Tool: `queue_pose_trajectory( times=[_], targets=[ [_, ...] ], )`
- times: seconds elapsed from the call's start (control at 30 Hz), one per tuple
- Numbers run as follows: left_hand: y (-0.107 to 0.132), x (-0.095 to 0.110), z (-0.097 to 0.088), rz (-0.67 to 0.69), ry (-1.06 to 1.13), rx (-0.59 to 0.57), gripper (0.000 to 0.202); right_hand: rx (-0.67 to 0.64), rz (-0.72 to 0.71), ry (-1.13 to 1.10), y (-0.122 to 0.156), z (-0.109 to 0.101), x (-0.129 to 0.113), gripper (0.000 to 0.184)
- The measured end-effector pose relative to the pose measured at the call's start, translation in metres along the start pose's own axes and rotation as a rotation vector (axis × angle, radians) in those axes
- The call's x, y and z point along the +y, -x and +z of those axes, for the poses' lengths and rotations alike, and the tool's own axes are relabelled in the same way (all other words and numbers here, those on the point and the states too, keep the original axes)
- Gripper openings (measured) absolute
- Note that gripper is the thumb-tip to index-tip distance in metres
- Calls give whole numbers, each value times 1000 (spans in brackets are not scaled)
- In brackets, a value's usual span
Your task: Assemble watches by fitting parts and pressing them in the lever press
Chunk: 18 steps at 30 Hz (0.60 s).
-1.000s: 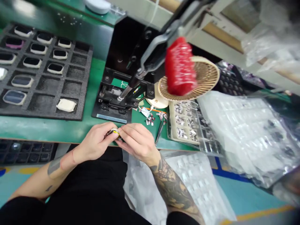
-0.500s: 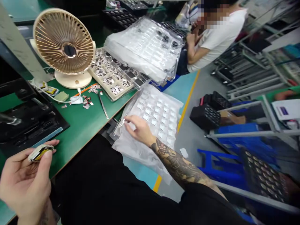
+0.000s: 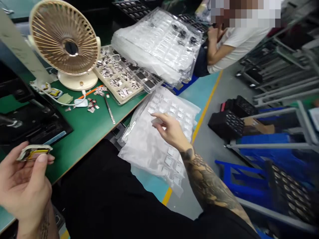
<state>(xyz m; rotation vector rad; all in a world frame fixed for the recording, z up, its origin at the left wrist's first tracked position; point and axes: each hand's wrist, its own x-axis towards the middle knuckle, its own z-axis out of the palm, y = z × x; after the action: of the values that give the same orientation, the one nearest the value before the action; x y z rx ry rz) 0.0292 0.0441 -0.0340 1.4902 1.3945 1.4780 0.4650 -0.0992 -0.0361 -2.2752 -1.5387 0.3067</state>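
My left hand [image 3: 27,179] pinches a small open device casing [image 3: 35,153] between thumb and fingers. It has a pale rounded shell, with yellow-edged, dark parts showing inside. My right hand [image 3: 171,131] hovers over or touches a clear plastic tray [image 3: 139,132] with white film and rows of small white square pieces [image 3: 168,161]. Thumb and index finger are close together, with something pale between them, too small to make out. The tray stack lies beyond my lap, beside the bench edge.
The green bench [image 3: 82,129] holds a fan [image 3: 71,48], tweezers [image 3: 109,109], a sectioned box [image 3: 119,99] of small parts and a black fixture [image 3: 32,113]. Bagged trays [image 3: 159,43] overhang its edge. A co-worker [image 3: 239,43] sits beyond; racks [image 3: 269,146] stand right.
My right hand has moved right from the tray's left edge to over its middle. The white film lies differently, and squares show near the tray's lower end. My left hand still holds the casing, slightly turned.
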Motion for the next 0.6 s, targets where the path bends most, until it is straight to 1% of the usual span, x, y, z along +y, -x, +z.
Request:
queue_pose_trajectory(
  times=[0.03, 0.07, 0.13, 0.2, 0.27, 0.37, 0.43, 0.47, 0.53, 0.6],
  targets=[
    [0, 6, 4, 1, 26, 43, 55, 65, -108, -98, -6, -4, -13, 31],
    [2, 12, 8, -14, 63, 56, 51, 130, -224, -203, -14, -5, -28, 24],
    [5, 19, 12, -86, 150, -5, 51, 215, -441, -386, -32, 1, -65, 14],
    [9, 22, 13, -162, 225, -54, 56, 231, -604, -513, -52, 15, -108, 21],
    [9, 20, 13, -220, 278, -65, 60, 228, -748, -626, -68, 32, -154, 28],
    [7, 16, 12, -267, 388, -73, 55, 189, -935, -710, -83, 54, -215, 31],
    [5, 13, 11, -269, 475, -89, 54, 110, -1030, -735, -86, 65, -244, 38],
    [5, 13, 11, -261, 513, -94, 54, 67, -1049, -759, -87, 70, -254, 41],
    [5, 12, 9, -241, 564, -109, 54, 9, -1050, -815, -87, 81, -268, 45],
    [6, 11, 7, -230, 592, -137, 54, -13, -1030, -850, -87, 92, -276, 44]
  ],
)
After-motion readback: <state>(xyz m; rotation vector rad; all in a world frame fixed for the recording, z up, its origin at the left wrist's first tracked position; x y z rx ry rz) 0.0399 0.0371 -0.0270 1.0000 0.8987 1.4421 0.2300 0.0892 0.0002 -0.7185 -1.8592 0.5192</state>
